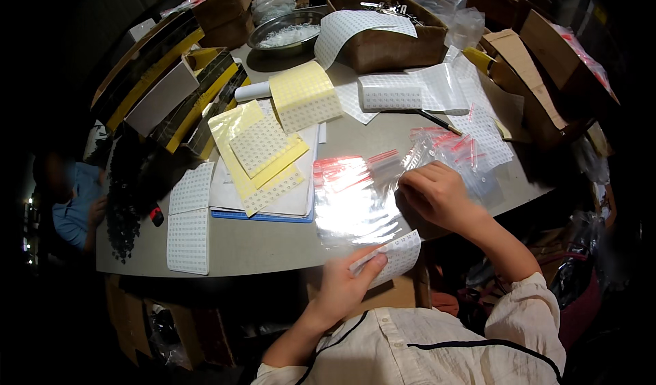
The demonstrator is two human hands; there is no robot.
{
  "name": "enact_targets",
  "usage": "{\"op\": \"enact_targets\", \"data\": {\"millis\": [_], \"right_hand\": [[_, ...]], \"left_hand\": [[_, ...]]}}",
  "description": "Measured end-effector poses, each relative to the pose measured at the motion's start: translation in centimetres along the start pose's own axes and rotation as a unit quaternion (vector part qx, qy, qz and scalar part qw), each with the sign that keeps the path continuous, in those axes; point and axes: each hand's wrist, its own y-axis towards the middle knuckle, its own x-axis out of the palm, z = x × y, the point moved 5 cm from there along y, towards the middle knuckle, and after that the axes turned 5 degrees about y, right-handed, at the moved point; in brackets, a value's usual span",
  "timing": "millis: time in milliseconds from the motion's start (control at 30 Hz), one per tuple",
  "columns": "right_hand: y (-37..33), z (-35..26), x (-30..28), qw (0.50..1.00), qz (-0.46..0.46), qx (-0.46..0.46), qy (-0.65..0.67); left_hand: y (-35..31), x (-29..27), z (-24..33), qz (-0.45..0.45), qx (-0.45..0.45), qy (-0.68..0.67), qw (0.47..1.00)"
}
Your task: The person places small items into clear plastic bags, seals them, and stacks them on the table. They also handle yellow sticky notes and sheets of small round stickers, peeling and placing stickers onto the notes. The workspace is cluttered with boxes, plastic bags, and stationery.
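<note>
Grey bench [273,245] cluttered with label sheets, cardboard boxes round the far rim. Left hand [342,286] at 6 o'clock, fingers pinched closed on a small white sticker sheet [393,256] at the bench's near edge. Right hand [437,194] just past it toward 1 o'clock, fingers curled down onto a clear zip bag [352,204] with red seal strip; whether it grips the bag, cannot tell. More red-strip bags [451,146] lie at 12 o'clock from right hand. Yellow backing sheets [256,146] at 10 o'clock, well apart
</note>
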Motion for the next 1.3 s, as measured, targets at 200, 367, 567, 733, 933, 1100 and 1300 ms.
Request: {"op": "enact_targets", "data": {"millis": [200,367,567,733,933,1100,1300], "right_hand": [[1.2,0.2,-0.2,1.0,0.005,-0.005,-0.012],[1.3,0.4,1.9,0.995,-0.047,-0.035,-0.086],[0.0,-0.3,-0.5,0.99,-0.133,-0.005,-0.057],[-2.5,-1.0,-2.1,0.992,-0.096,-0.016,-0.077],[-3.6,-0.3,-3.8,0.994,-0.097,-0.009,-0.055],[-3.7,0.4,-4.4,0.992,-0.035,0.001,-0.125],[-3.5,-3.5,-5.3,0.993,-0.047,-0.023,0.107]], "left_hand": [[0.4,1.0,0.5,-0.007,0.02,-0.043,0.999],[0.5,0.9,0.9,0.003,0.029,-0.021,0.999],[-0.3,0.5,0.4,0.022,0.004,-0.061,0.998],[-0.3,0.7,0.9,0.014,0.021,-0.043,0.999],[0.4,1.5,1.1,-0.017,0.047,0.004,0.999],[0.0,1.4,1.1,0.012,0.029,-0.017,0.999],[0.2,1.2,0.2,0.026,0.018,-0.044,0.999]]}}
